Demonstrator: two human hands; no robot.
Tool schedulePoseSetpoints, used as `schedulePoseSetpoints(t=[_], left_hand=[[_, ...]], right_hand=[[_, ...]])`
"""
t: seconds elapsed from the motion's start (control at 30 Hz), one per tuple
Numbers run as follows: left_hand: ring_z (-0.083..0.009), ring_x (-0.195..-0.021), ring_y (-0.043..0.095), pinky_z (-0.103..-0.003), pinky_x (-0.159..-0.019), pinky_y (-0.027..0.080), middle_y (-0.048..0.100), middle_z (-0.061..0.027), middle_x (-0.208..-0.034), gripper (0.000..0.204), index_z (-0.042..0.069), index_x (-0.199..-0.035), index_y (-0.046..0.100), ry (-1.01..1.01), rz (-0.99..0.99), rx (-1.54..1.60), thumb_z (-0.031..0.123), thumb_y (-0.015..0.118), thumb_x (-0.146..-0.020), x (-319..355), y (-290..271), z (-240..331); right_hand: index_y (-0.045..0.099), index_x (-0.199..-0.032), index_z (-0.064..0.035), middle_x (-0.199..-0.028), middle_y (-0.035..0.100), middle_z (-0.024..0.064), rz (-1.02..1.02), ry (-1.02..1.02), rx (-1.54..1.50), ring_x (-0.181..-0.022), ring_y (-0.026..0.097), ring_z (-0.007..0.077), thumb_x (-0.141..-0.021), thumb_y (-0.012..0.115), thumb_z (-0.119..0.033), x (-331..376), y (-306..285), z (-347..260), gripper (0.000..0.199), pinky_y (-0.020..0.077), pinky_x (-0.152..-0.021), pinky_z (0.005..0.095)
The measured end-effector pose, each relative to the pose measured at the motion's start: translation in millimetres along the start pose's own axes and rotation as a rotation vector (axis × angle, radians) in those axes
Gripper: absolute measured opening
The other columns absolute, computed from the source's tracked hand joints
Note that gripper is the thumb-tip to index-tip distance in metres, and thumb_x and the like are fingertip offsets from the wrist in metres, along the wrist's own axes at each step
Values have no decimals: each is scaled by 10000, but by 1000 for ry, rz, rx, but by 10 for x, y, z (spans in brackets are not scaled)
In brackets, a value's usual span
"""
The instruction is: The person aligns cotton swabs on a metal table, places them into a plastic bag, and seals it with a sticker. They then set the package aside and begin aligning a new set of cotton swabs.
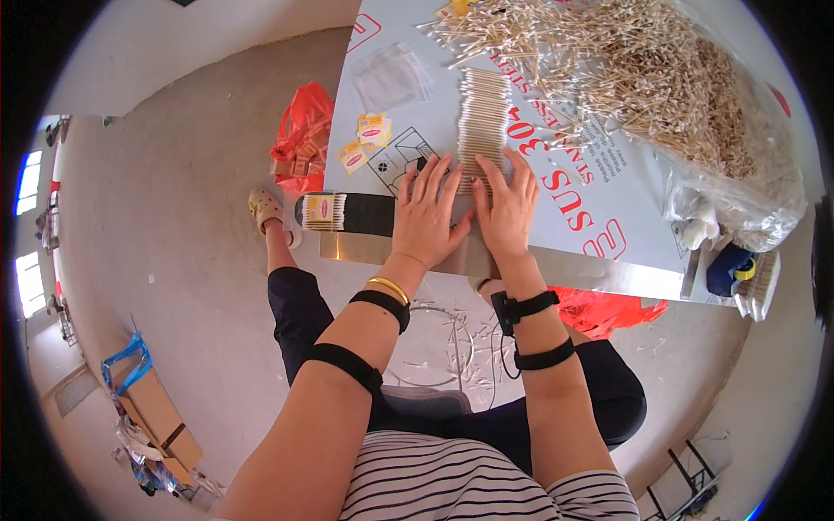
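Head view: the row of cotton swabs runs up the table, its near end right by the hands. The left hand is at the row's lower left, grip wide, fingers extended; contact, I can't tell. The right hand reaches over the near end, fingers spread too. Leftward, a swab pack sits on a black strip.

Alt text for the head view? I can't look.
A person's left hand and right hand are at the near end of a row of cotton swabs on a table. A loose swab heap spills from a clear plastic bag at right.
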State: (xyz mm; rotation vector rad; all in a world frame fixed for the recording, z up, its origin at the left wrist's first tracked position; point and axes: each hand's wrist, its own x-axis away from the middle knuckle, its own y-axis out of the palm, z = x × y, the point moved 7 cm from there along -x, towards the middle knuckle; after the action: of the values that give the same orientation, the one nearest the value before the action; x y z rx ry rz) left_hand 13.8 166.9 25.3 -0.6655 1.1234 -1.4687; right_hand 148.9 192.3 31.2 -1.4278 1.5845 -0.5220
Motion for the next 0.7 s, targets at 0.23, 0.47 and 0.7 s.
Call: schedulePoseSetpoints(t=[0.23, 0.47, 0.7], left_hand=[[-311, -1516, 366, -525, -1261, 220, 415, -128, -1609, 771, 95, -1530, 447, -5, 3, 20, 328, 731, -852, 3, -3, -2], [-311, -1513, 367, -525, -1258, 225, 409, -121, -1615, 783, 98, -1552, 433, -9, 1, 10, 368, 713, -873, 6, -4, -6], [-312, -1519, 346, -535, -1250, 228, 368, -64, -1662, 775, 119, -1572, 438, 37, -34, -71, 392, 693, -892, 7, -3, 33]], right_hand=[[671, -1329, -192, -1448, 490, 122, 9, 4, 7, -1373, 458, 368, -940, 719, -213, -27, -2, -3, 393, 368, -1134, 521], [677, -1255, -153, -1369, 523, 135, -8, 0, 8, -1361, 476, 378, -952, 675, -155, -68, 32, 11, 303, 371, -1125, 528], [674, -1226, -133, -1328, 530, 140, 12, -5, -14, -1362, 475, 386, -942, 653, -113, -39, 12, -15, 286, 371, -1131, 531]])
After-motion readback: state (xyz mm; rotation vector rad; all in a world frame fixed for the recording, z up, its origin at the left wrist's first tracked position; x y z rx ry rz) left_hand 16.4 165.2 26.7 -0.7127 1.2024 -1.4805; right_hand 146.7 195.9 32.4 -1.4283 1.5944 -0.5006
